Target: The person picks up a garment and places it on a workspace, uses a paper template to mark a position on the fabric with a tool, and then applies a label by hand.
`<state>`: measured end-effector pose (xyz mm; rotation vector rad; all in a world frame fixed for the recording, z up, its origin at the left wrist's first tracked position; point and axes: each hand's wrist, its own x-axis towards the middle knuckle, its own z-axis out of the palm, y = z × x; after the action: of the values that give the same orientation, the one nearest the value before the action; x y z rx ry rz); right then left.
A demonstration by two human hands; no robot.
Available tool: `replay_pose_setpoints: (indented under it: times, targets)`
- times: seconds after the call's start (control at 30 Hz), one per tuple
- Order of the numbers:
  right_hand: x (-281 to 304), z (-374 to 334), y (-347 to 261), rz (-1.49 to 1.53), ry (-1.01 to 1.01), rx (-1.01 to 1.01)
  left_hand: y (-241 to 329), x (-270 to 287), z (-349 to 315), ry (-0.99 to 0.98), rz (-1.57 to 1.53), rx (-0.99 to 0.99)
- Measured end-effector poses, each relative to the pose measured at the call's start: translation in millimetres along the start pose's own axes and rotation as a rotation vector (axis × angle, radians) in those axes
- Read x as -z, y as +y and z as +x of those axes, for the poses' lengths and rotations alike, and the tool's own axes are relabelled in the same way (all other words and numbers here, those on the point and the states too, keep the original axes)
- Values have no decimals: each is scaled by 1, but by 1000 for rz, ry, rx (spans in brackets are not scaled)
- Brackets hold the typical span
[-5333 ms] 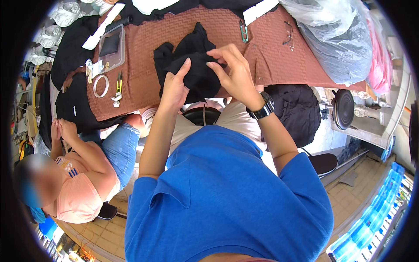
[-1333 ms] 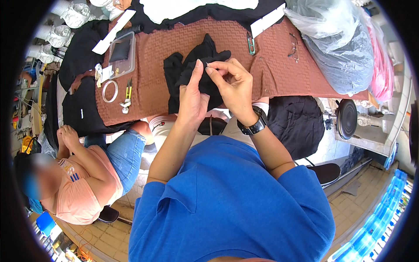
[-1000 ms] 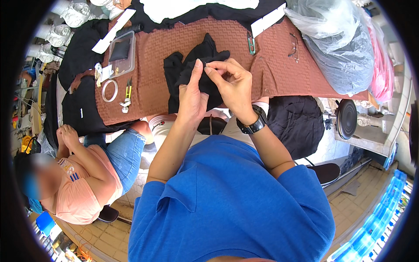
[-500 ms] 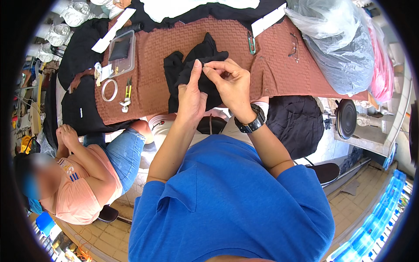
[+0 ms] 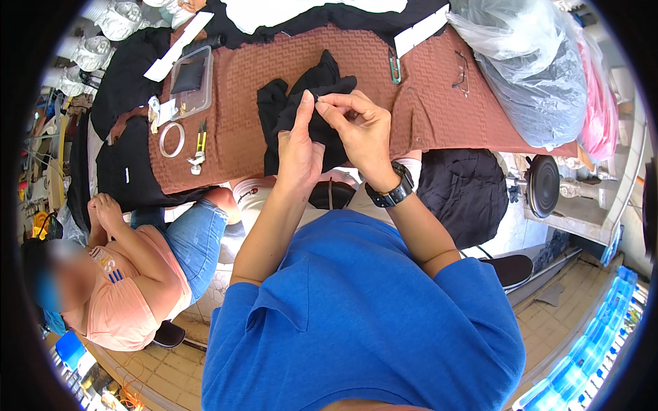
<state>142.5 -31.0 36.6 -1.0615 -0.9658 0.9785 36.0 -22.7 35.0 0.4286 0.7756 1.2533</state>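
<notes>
The left hand [image 5: 299, 147] presses flat on the black garment [image 5: 301, 109], fingers straight and open, near the middle of the brown textured cloth [image 5: 439, 116] that covers the table. The right hand [image 5: 360, 127] pinches something very small just above the garment; I cannot tell what it is. If the pinch loosens, I think this small thing can drop into the dark folds and get lost. The garment can also slide if the left hand lifts. Left of the garment lie small snips [image 5: 199, 145], a white ring [image 5: 171, 140] and a clear plastic box [image 5: 192, 82]. A seated person [image 5: 116, 288] is well apart from it.
</notes>
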Motion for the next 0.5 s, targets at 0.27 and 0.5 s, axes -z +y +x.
replay_pose_setpoints:
  times: [0.27, 0.5]
  targets:
    - [2, 0, -1, -14, -14, 15, -1, 0, -1, 7, 2, 7]
    - [2, -1, -2, -31, -10, 0, -7, 9, 3, 38, 28, 22]
